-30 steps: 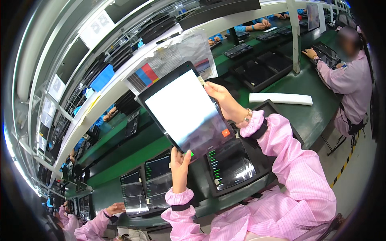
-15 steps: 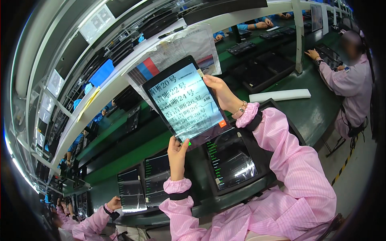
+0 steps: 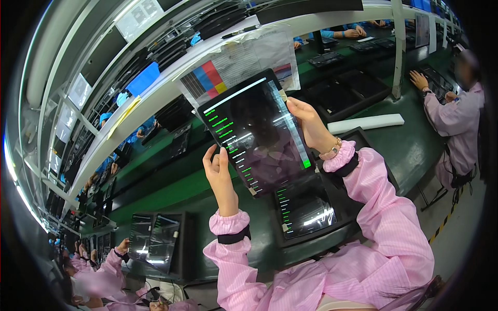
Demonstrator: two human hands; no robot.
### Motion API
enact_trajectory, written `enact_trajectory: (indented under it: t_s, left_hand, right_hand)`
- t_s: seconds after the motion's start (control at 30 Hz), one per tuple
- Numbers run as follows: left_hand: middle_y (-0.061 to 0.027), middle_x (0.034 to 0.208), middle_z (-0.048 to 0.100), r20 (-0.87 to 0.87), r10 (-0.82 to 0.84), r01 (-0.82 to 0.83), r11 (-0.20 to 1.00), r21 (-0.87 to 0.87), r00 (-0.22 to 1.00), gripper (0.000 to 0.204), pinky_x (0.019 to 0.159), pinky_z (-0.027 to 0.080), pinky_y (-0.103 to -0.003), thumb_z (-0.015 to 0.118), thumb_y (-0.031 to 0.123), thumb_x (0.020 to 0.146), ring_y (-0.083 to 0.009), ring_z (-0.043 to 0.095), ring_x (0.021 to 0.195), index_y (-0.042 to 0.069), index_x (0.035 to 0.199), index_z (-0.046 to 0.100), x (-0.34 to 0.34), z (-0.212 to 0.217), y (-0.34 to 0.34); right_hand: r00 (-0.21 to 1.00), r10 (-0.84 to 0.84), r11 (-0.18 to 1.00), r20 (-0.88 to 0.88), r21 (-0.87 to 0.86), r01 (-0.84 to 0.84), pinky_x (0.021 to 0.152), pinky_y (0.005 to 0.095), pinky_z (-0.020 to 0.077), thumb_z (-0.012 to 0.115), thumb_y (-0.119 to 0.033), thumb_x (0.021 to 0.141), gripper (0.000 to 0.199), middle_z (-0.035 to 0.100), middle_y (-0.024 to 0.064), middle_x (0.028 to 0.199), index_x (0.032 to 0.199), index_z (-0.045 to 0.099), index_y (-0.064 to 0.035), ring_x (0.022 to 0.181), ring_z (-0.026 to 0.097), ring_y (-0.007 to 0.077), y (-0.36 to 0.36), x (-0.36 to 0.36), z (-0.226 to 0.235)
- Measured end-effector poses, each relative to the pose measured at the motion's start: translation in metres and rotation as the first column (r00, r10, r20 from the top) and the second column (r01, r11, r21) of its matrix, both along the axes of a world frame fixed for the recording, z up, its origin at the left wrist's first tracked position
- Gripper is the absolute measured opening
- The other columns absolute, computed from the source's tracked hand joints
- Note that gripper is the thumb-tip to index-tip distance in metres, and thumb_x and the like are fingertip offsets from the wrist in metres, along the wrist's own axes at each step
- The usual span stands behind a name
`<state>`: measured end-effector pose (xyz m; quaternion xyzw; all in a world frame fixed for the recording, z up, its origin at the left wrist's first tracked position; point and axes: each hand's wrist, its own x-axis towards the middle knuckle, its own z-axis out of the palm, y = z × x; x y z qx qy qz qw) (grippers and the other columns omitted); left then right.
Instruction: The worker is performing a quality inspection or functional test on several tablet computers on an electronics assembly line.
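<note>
A black tablet (image 3: 259, 137) is raised and tilted above the green bench, its dark screen showing a list of green and white lines and a lighter strip along the right edge. My right hand (image 3: 314, 124) grips its right edge, thumb towards the front; the fingers behind are hidden. Beside the tablet's left edge is my left hand (image 3: 220, 179), thumb and forefinger apart, the thumb tip close to or touching the edge. Below the raised tablet, a second tablet (image 3: 307, 207) with a similar list lies in a black tray (image 3: 340, 228), partly covered from view.
A white foam strip (image 3: 365, 123) lies on the green bench (image 3: 415, 140) to the right. Black trays (image 3: 347, 93) stand behind. A sheet with colour bars (image 3: 244, 59) hangs from the shelf. A co-worker (image 3: 456, 109) sits far right; another's hand (image 3: 122, 246) holds a tablet at left.
The raised tablet's screen went from large dark text on a pale ground to a dark list. My left hand shifted from the lower corner up the left edge. The left co-worker's tablets moved.
</note>
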<state>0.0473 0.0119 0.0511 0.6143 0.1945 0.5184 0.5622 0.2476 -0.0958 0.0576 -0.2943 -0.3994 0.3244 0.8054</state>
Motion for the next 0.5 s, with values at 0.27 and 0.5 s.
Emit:
enact_trajectory:
  t_s: [0.27, 0.5]
  left_hand:
    - [0.0009, 0.090, 0.054, -0.024, 0.021, -0.022, 0.998, -0.054, 0.999, 0.045, 0.070, 0.036, -0.021, 0.058, 0.028, 0.091, -0.0047, 0.045, 0.076, -0.002, 0.122, 0.044, 0.010, 0.002, 0.005]
    - [-0.0112, 0.124, 0.047, 0.045, -0.365, 0.364, 0.931, 0.016, 0.930, 0.075, 0.093, 0.036, -0.030, 0.056, 0.011, 0.088, -0.0178, 0.047, 0.111, 0.008, 0.146, 0.007, -0.033, -0.030, -0.033]
  right_hand:
    - [1.000, 0.027, 0.999, -0.010, 0.032, -0.027, 0.071, 0.0159, 0.0385, 0.051, -0.024, 0.094, 0.020, 0.055, -0.0076, 0.085, 0.101, 0.057, -0.0065, 0.078, 0.048, -0.0015, 0.004, 0.005, -0.014]
    - [0.997, -0.038, 0.999, -0.073, 0.000, 0.038, 0.076, 0.0171, 0.0386, 0.050, -0.024, 0.095, 0.021, 0.056, -0.0070, 0.090, 0.103, 0.057, -0.0060, 0.084, 0.049, -0.0001, -0.018, -0.020, 0.003]
